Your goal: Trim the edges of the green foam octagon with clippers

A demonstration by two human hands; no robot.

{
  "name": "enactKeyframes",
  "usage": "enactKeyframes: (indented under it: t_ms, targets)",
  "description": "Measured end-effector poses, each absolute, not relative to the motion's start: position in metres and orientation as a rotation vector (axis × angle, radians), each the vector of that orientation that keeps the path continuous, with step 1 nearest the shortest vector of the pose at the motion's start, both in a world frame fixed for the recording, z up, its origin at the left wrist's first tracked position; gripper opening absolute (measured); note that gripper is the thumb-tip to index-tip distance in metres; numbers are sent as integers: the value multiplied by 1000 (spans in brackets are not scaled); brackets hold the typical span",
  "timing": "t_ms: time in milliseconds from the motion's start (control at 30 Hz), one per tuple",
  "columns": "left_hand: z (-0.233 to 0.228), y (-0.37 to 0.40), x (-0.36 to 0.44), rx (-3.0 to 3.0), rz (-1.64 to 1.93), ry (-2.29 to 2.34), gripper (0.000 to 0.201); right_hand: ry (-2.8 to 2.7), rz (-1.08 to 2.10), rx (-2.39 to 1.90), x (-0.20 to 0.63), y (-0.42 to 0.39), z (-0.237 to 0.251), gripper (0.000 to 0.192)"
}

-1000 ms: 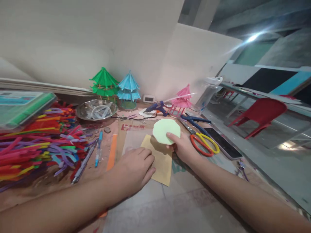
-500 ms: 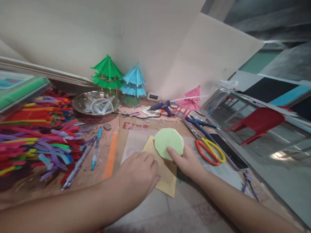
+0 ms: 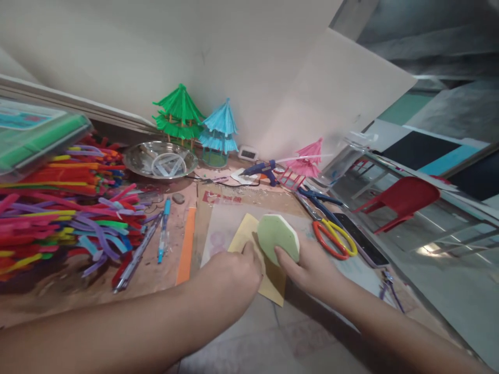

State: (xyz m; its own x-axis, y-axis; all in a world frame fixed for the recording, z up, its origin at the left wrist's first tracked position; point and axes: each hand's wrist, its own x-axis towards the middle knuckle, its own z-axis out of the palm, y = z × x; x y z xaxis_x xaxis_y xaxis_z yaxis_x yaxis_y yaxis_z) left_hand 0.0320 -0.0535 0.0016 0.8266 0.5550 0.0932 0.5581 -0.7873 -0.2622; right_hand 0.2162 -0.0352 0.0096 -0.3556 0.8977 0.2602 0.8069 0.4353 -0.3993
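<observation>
My right hand (image 3: pixel 307 265) grips a light green octagonal piece (image 3: pixel 277 238) with a white edge, thumb on its face. It is tilted, raised a little over a yellow sheet of paper (image 3: pixel 275 285). Over the left part of that sheet is my left hand (image 3: pixel 236 275), its fingers curled closed and the index finger bent forward. Whatever may be between those fingers is hidden. Beneath the yellow sheet lie a translucent sheet (image 3: pixel 218 234) and brown cardboard (image 3: pixel 202 221).
Pipe cleaners (image 3: pixel 89 228), pens (image 3: pixel 163 234) and an orange strip (image 3: pixel 186 244) lie left. Behind are a metal dish (image 3: pixel 134 161), green (image 3: pixel 181 111), blue (image 3: pixel 220 124) and pink (image 3: pixel 310 158) pagoda models and a glue gun (image 3: pixel 261 169). Scissors (image 3: pixel 331 241) and a phone (image 3: pixel 360 239) lie right.
My right hand has turned the green octagon so its white edge shows more, and moved it slightly lower. My left hand has shifted right, its index finger now further forward. The view has shifted slightly.
</observation>
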Motion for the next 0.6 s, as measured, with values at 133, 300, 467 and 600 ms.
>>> enactKeyframes:
  t_ms: [133,300,467,600]
  targets:
    - [2,-52,33,-2778,34,-898,33,-2193,184,-1477,200,-9,1,24]
    - [4,-54,31,-2720,24,-875,39,-2240,296,-1418,206,-26,14,21]
    - [1,-53,31,-2730,-41,-838,40,-2266,256,-1482,209,-39,13,27]
    - [-1,-51,31,-2780,-149,-904,28,-2216,148,-1562,199,-17,6,32]
